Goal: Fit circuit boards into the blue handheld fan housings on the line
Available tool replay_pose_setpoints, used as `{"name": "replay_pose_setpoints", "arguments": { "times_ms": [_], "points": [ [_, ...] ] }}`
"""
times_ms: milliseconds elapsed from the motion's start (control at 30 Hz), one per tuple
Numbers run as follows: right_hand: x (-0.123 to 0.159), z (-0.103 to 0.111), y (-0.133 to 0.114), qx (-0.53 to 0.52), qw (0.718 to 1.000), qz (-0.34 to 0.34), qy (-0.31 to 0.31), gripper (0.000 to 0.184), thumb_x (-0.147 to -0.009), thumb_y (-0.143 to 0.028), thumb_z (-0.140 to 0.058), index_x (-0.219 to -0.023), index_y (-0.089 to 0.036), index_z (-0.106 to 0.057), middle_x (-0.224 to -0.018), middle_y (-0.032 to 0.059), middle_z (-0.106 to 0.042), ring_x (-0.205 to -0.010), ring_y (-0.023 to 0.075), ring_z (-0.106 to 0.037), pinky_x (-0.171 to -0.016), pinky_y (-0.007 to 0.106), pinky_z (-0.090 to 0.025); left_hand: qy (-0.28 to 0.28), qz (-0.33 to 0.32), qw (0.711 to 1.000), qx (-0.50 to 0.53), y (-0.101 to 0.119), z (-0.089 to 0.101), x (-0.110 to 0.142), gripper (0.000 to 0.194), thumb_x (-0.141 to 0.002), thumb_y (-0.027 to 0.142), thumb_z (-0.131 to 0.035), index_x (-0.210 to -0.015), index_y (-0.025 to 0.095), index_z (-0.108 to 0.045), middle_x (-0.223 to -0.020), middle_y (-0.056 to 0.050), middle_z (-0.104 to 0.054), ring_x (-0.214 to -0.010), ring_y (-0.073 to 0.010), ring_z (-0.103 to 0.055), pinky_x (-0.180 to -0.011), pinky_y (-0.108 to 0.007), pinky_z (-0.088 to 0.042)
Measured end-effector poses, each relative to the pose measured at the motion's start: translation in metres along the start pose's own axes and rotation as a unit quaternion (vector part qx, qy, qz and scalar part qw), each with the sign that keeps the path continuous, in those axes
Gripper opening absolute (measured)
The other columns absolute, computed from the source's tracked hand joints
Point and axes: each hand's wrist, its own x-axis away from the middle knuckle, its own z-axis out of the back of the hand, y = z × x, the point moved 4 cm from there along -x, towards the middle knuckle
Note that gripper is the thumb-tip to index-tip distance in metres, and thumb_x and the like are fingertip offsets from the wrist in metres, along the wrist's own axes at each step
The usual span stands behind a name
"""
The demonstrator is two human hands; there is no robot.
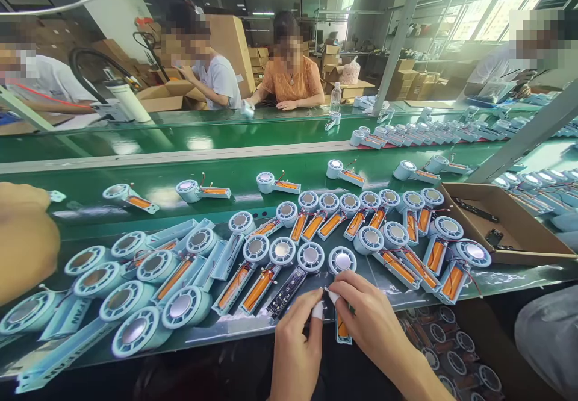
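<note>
My left hand [298, 341] and my right hand [365, 310] meet at the front edge of the bench, fingertips pinched together. What is between them is too small to make out; it could be a wire end. White covers show on a fingertip of each hand. Under my right hand lies a light-blue handheld fan [342, 261], its round head facing up and an orange battery [343, 329] showing below. Left of it lies another fan [310, 258] with a dark circuit board [286, 292] in its handle.
Several more open fans [185, 307] crowd the bench on both sides. A cardboard box [537, 232] with dark boards stands right. Fans sit spaced along a green conveyor [235, 166]. A co-worker's hand [27, 244] reaches in at left; several people sit across. More fans lie in a lower box [478, 329].
</note>
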Motion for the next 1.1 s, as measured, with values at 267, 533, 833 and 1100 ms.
{"name": "replay_pose_setpoints", "arguments": {
  "times_ms": [267,533,833,1100],
  "points": [
    [-0.001,-0.005,0.005,-0.039,0.999,0.0,0.029,0.019,-0.097,-0.013,-0.046,-0.096,-0.021,-0.063,-0.096,0.0059,-0.067,-0.08,0.0182,-0.066,-0.07,0.027,-0.049,-0.009,-0.001,1.0,0.027,-0.002,0.0,-0.002,0.033,-0.091,0.018,-0.047,-0.109,0.021,-0.075,-0.108,-0.009,-0.075,-0.099,-0.0223,-0.072,-0.09,-0.036,-0.061],
    [-0.007,0.006,0.012,-0.165,0.985,-0.019,-0.036,0.029,-0.094,-0.011,-0.05,-0.11,-0.023,-0.07,-0.102,0.0062,-0.069,-0.09,0.018,-0.067,-0.08,0.028,-0.054,-0.103,0.035,0.99,0.089,0.002,0.013,-0.011,0.029,-0.095,0.026,-0.051,-0.11,0.024,-0.076,-0.117,-0.01,-0.074,-0.096,-0.0229,-0.072,-0.086,-0.036,-0.062],
    [0.001,-0.002,0.015,-0.153,0.988,-0.028,0.004,0.029,-0.098,-0.019,-0.045,-0.107,-0.022,-0.073,-0.102,0.0091,-0.066,-0.089,0.0192,-0.066,-0.078,0.03,-0.054,-0.107,0.063,0.98,0.157,0.001,0.006,-0.012,0.027,-0.091,0.026,-0.056,-0.108,0.023,-0.077,-0.117,-0.01,-0.073,-0.103,-0.0235,-0.07,-0.092,-0.036,-0.06],
    [0.008,0.009,0.019,-0.366,0.905,-0.2,-0.083,0.031,-0.094,-0.041,-0.062,-0.117,-0.02,-0.063,-0.085,0.0037,-0.068,-0.072,0.0177,-0.064,-0.065,0.029,-0.053,-0.102,0.148,0.969,0.168,0.01,0.002,0.002,0.042,-0.098,0.049,-0.045,-0.117,0.024,-0.073,-0.126,-0.009,-0.071,-0.12,-0.0281,-0.064,-0.107,-0.046,-0.05]
  ]
}}
